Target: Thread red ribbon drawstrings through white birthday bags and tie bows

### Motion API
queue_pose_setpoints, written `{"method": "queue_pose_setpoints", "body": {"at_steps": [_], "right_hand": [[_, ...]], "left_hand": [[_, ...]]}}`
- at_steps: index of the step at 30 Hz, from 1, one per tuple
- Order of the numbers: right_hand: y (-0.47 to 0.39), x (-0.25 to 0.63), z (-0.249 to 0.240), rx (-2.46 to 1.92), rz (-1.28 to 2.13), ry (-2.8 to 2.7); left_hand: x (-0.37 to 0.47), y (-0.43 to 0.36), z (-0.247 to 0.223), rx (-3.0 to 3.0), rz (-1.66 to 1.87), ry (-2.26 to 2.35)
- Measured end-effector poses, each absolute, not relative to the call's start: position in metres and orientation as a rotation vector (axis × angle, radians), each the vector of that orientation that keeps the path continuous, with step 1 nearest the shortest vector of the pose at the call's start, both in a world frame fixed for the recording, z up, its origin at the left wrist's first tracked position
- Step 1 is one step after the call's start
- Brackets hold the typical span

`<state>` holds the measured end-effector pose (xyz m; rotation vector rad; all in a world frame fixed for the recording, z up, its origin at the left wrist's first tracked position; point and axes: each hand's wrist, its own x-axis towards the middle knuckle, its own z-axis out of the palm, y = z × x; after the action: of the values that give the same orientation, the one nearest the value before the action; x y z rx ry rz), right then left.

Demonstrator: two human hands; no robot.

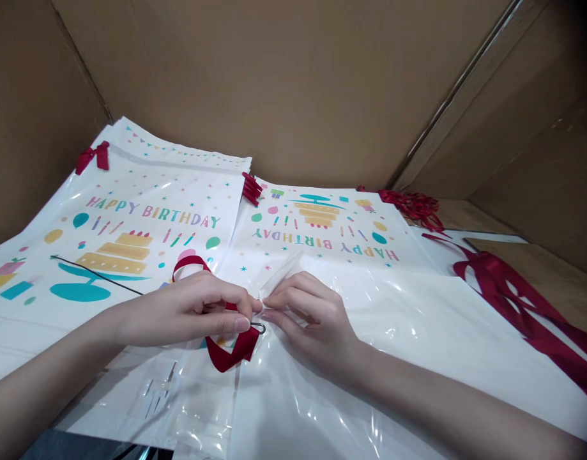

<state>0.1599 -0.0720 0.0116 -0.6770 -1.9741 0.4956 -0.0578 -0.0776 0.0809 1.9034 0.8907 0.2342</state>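
My left hand (pixel 214 310) is closed on a thin dark wire hook (pixel 260 328), whose long shaft passes under my fingers and sticks out to the left. A looped red ribbon (pixel 223 359) hangs at the same fingers, partly hidden behind them. Just to the right, my right hand (pixel 312 313) pinches the edge of a clear plastic bag (pixel 389 306) at the middle of the view. The fingertips of both hands nearly meet. Under them lies a white bag printed HAPPY BIRTHDAY (pixel 322 241), turned upside down to me.
To the left is a stack of printed birthday bags (pixel 178 185) with a red bow (pixel 92 157) at its corner. Loose red ribbons (pixel 504 287) lie on the right, with a bunch of red ribbon loops (pixel 415 207) behind. Cardboard walls (pixel 283 83) enclose the back and sides.
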Motion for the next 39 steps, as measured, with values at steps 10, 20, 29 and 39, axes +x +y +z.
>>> {"method": "queue_pose_setpoints", "body": {"at_steps": [10, 20, 29, 39], "right_hand": [[-0.0709, 0.1617, 0.0085, -0.616, 0.497, -1.976], [-0.0707, 0.1645, 0.0112, -0.604, 0.534, -2.015], [-0.0703, 0.1654, 0.0083, -0.590, 0.569, -2.005], [-0.0691, 0.1650, 0.0084, -0.588, 0.601, -1.987]], "left_hand": [[-0.0551, -0.0798, 0.0799, 1.978, 0.226, 0.856], [-0.0500, -0.0844, 0.0834, 2.019, 0.223, 0.909], [-0.0510, -0.0833, 0.0845, 2.030, 0.163, 0.900], [-0.0530, -0.0815, 0.0774, 2.037, 0.240, 0.880]]}}
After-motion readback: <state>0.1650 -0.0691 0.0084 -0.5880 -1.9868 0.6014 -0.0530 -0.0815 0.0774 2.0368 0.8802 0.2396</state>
